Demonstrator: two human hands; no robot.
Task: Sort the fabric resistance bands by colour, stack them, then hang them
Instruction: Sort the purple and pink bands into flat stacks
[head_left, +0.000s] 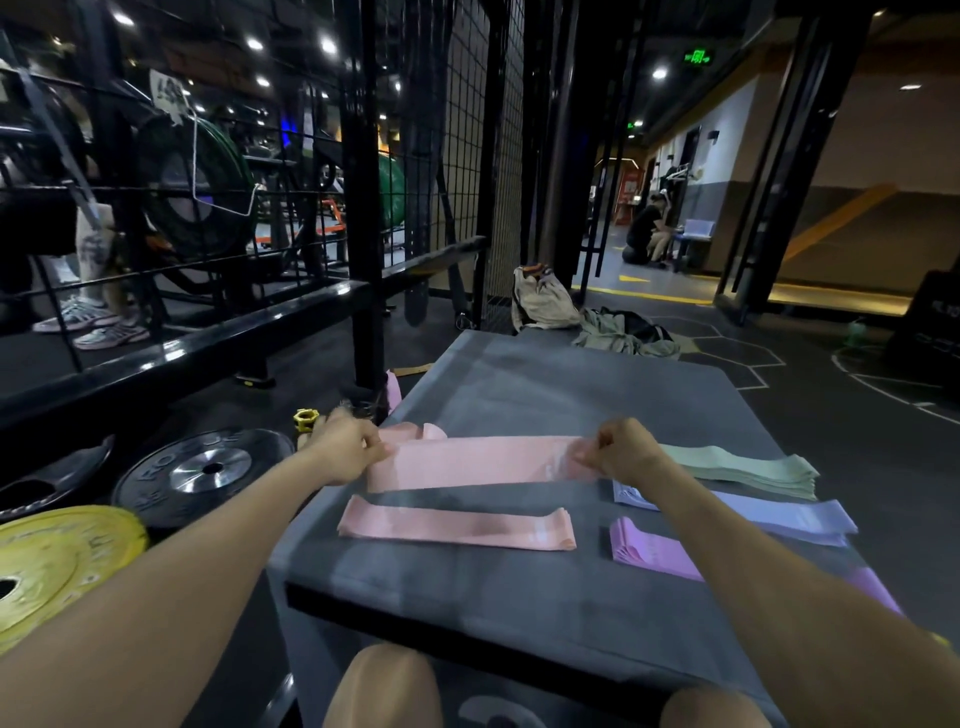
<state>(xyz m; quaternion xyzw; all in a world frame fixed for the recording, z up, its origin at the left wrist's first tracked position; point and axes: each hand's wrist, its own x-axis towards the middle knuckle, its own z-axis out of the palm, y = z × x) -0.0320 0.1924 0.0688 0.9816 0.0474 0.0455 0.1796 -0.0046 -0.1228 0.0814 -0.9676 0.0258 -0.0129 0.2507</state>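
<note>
A pink band (475, 461) is stretched flat just above the grey padded box (519, 582). My left hand (345, 451) pinches its left end and my right hand (626, 449) pinches its right end. More pink fabric (415, 431) lies bunched behind the left end. A second pink band (457, 527) lies flat nearer me. To the right lie a stack of green bands (748, 467), a blue-lilac stack (789, 519) and a purple stack (652, 551), partly hidden by my right forearm.
Weight plates, black (205, 473) and yellow (52, 561), lie on the floor at left beside a black rack frame (366, 208). Bags and clothes (587, 317) sit beyond the box. A person sits far back (647, 228). My knees show at the bottom edge.
</note>
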